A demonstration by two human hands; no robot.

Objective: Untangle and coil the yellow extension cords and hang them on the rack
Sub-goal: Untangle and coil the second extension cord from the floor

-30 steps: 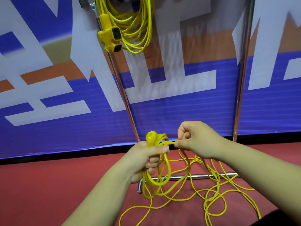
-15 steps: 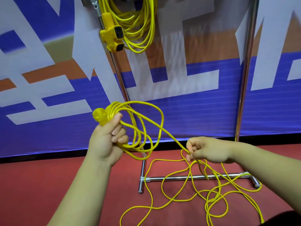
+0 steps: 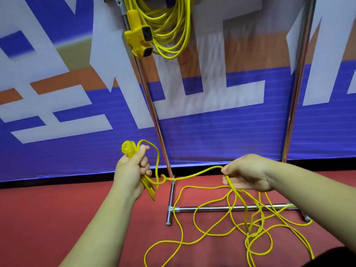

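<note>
The left hand [image 3: 133, 170] gripped the plug [image 3: 128, 148] and coils; the right hand [image 3: 248, 173], beside it, pinched the cord [image 3: 196, 175].

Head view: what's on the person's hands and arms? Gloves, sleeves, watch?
Left hand and right hand are bare: no gloves, rings or watch visible. Left forearm and right forearm are also bare, with no sleeve in frame.

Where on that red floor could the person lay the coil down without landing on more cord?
The red floor left of the rack's foot is bare, bordered behind by the banner. Right of the foot it is crowded: the yellow cord loops over the crossbar and the floor below the right hand.
</note>
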